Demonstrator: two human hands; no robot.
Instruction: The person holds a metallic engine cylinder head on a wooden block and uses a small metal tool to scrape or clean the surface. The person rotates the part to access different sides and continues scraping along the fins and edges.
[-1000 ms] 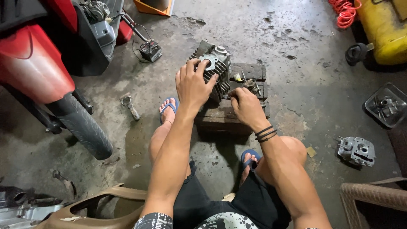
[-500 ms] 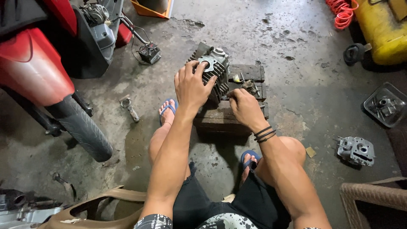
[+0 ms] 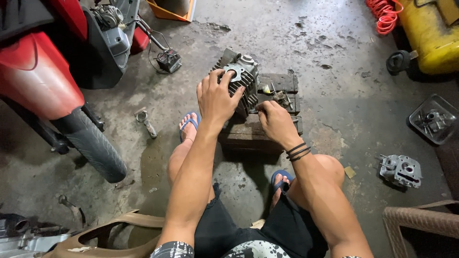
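A stained concrete workshop floor, crowded at its edges.

The grey concrete floor [image 3: 334, 43] is blotched with dark oil marks and a damp patch near the middle. A red motorcycle [image 3: 43, 81] stands at the left, its black front tyre [image 3: 91, 143] resting on the ground. A yellow tank [image 3: 430, 33] sits in the far right corner with a coiled orange hose [image 3: 385, 16] beside it. An orange tray [image 3: 172, 9] lies at the top edge. A clear plastic tray [image 3: 432, 119] of metal parts sits to the right, near a woven chair [image 3: 420, 224]. Light falls soft and even, without hard shadows.
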